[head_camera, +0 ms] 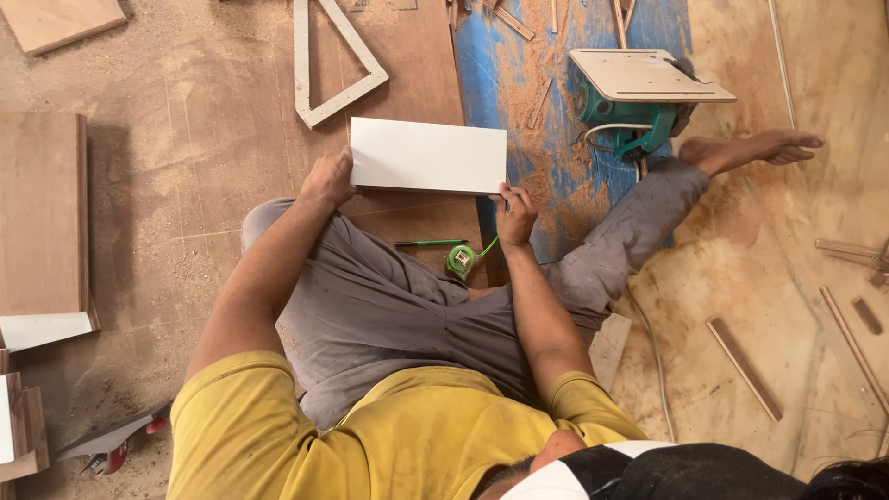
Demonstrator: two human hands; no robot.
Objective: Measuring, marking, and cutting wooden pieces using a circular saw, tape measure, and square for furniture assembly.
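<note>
A white rectangular board (428, 155) lies flat on a brown plywood sheet (407, 56) in front of me. My left hand (328, 178) grips its near left corner. My right hand (515, 213) rests at its near right corner, fingers closed around something thin that may be a pencil. A green tape measure (461, 260) and a green pencil (431, 243) lie just below the board, between my hands. I sit on the floor in grey trousers, one leg stretched out to the right.
A green circular saw (639, 102) sits on its side on a blue sheet (574, 139) at the upper right. A white triangular frame (329, 65) lies beyond the board. Brown boards (42, 213) stack at the left. Wood strips (744, 368) and sawdust litter the floor.
</note>
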